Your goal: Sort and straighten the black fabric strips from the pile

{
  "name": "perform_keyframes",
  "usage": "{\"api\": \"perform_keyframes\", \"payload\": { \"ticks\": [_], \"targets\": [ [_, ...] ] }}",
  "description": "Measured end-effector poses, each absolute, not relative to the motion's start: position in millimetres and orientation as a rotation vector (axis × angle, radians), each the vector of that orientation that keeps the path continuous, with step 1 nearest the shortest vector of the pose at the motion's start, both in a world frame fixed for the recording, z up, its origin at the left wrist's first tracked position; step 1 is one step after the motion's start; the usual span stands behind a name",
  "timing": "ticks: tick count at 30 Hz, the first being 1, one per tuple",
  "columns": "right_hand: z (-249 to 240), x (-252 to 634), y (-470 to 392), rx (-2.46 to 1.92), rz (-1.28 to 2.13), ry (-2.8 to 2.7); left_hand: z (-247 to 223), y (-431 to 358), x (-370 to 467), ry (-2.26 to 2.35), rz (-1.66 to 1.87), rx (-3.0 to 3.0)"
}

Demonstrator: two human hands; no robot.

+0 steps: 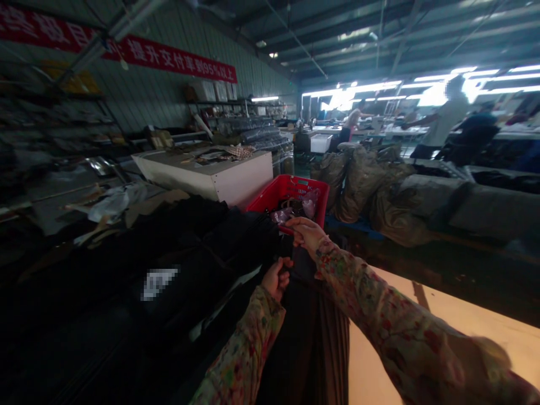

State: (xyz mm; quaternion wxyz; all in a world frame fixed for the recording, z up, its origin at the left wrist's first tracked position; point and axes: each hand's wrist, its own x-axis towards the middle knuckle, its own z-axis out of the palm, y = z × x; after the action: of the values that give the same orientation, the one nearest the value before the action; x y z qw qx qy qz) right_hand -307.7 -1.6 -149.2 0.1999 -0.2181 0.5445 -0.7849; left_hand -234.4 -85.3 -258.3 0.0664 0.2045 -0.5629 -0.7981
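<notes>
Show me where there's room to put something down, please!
The pale surface looks best. It shows bare in two patches: one between the black fabric and the right sleeve, the other between that sleeve and the surface's far edge, around a dark strip. It's crowded left, under piled fabric, and inside the red basket.

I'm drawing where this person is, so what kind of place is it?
It looks like a factory or workshop, probably for clothes or textiles: black cloth is heaped close by, a long red banner hangs on the wall, and people are in the background under bright strip lights.
</notes>
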Motion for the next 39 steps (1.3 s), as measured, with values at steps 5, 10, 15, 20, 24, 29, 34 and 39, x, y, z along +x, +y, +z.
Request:
{"api": "perform_keyframes", "payload": {
  "ticks": [5,10,15,20,24,29,34,39],
  "targets": [
    [-157,-316,16,-0.554,-2.135,1.475,-248,-97,-239,-1.737,-2.585,0.677],
    [-215,-319,65,-0.333,-2.128,1.542,-252,-109,-256,-1.974,-2.540,0.873],
    [-271,-291,97,-0.096,-2.228,1.425,-263,-114,-269,-2.164,-2.408,1.008],
    [-280,-266,101,0.043,-2.384,1.270,-266,-118,-271,-2.256,-2.329,1.033],
    [-276,-265,106,0.095,-2.434,1.208,-266,-118,-266,-2.267,-2.281,0.967],
    [-234,-300,98,-0.269,-2.468,1.473,-248,-110,-245,-2.197,-2.117,0.656],
    [-174,-322,40,-1.141,-1.815,2.132,-227,-94,-226,-2.313,-1.865,0.147],
    [-161,-322,-11,-1.444,-1.468,2.268,-235,-84,-226,-2.190,-1.951,0.281]
  ]
}}
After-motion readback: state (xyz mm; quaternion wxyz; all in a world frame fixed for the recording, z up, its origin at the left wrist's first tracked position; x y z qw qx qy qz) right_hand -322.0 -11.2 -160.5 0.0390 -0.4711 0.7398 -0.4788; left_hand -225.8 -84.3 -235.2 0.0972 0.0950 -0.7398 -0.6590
